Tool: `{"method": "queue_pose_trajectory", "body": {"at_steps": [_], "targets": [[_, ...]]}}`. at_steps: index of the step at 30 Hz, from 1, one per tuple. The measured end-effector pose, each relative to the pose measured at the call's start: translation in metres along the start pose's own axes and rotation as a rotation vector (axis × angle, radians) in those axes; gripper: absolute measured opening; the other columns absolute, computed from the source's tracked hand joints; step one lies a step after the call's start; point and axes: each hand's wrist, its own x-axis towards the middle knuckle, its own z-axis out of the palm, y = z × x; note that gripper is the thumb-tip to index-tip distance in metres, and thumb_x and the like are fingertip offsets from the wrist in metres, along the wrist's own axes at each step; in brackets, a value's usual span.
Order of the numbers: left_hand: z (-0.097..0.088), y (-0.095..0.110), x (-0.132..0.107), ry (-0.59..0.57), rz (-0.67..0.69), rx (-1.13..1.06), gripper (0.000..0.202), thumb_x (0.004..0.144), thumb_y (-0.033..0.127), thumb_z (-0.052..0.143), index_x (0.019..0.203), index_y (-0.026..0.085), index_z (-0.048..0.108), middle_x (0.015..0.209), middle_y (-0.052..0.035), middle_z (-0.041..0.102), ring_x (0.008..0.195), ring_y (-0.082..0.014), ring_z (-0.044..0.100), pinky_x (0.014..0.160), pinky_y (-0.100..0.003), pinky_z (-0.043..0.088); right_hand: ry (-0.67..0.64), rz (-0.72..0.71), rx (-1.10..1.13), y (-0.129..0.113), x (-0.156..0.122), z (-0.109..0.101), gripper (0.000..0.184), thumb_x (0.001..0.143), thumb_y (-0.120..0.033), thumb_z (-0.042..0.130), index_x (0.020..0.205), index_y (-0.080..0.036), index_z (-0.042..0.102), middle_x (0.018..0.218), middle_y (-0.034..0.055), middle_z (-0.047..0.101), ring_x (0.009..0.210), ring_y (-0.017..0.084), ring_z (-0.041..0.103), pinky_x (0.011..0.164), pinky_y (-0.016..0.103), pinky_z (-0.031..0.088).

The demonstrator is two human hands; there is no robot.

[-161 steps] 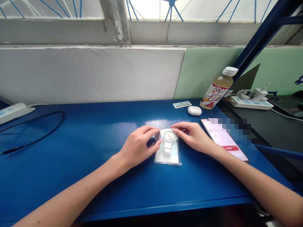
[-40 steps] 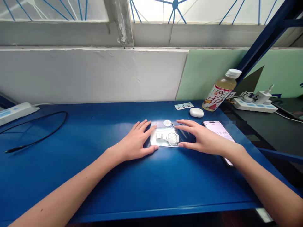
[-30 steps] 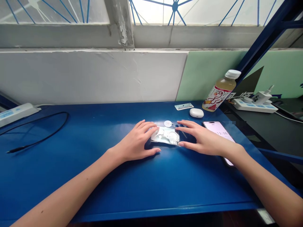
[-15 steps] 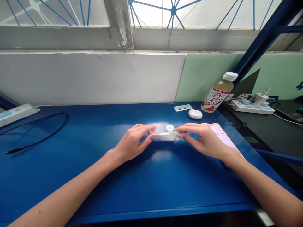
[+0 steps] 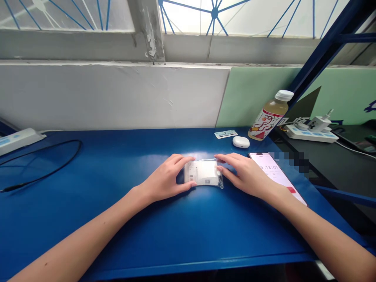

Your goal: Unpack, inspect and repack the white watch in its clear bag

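Note:
A small white box [image 5: 205,172] in a clear plastic wrapper is near the middle of the blue table [image 5: 188,227]. Small print and a square code show on its upward face, and the loose wrapper crinkles at its right end. My left hand [image 5: 164,176] grips the left end, index finger at the far corner and thumb on the near edge. At the right end, my right hand [image 5: 245,172] holds the wrapped box between thumb and fingers. Beside the right wrist, partly covered by it, lies a phone [image 5: 272,166] with a timer on its lit screen.
Toward the back right are a white earbud case [image 5: 241,142], a printed card [image 5: 226,134] and a drink bottle [image 5: 268,117]. A black cable [image 5: 58,173] curls at the left near a power strip [image 5: 19,141]. Another power strip [image 5: 311,133] sits at the far right.
The box has turned from showing a narrow side and a round sticker to showing its broad printed face. My left thumb has shifted toward the near edge.

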Motion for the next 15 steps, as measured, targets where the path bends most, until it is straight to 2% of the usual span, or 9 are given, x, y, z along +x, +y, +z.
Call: {"method": "queue_pose_trajectory", "body": {"at_steps": [3, 6, 10, 15], "targets": [[0.000, -0.003, 0.001, -0.045, 0.017, 0.054, 0.056, 0.090, 0.049, 0.062, 0.136, 0.020, 0.050, 0.132, -0.0143, 0.055, 0.126, -0.0310, 0.049, 0.103, -0.046, 0.047, -0.134, -0.082, -0.111, 0.003, -0.002, -0.004, 0.060, 0.094, -0.051, 0.050, 0.142, -0.013, 0.048, 0.142, 0.0175, 0.054, 0.130, 0.034, 0.050, 0.105, 0.051, 0.046], [-0.001, -0.006, 0.001, -0.075, 0.038, 0.144, 0.058, 0.092, 0.053, 0.056, 0.138, 0.018, 0.050, 0.138, -0.0163, 0.052, 0.137, -0.0341, 0.038, 0.110, -0.050, 0.038, -0.224, -0.083, -0.117, 0.005, -0.002, -0.005, 0.078, 0.089, -0.062, 0.051, 0.147, -0.011, 0.041, 0.149, 0.0188, 0.046, 0.137, 0.035, 0.042, 0.109, 0.052, 0.042], [-0.003, -0.011, 0.000, -0.139, -0.001, 0.188, 0.072, 0.090, 0.065, 0.052, 0.142, 0.017, 0.045, 0.148, -0.0182, 0.043, 0.143, -0.0370, 0.029, 0.113, -0.053, 0.034, -0.260, -0.037, -0.106, 0.007, -0.003, -0.003, 0.082, 0.087, -0.068, 0.050, 0.146, -0.012, 0.043, 0.152, 0.0194, 0.043, 0.142, 0.036, 0.036, 0.112, 0.054, 0.039], [-0.003, -0.012, 0.000, -0.173, -0.043, 0.188, 0.081, 0.086, 0.071, 0.052, 0.143, 0.014, 0.046, 0.150, -0.0197, 0.041, 0.144, -0.0366, 0.029, 0.113, -0.051, 0.034, -0.314, 0.014, -0.085, 0.009, -0.003, -0.001, 0.090, 0.085, -0.071, 0.049, 0.149, -0.009, 0.040, 0.156, 0.0188, 0.036, 0.145, 0.036, 0.028, 0.115, 0.054, 0.033]]}}
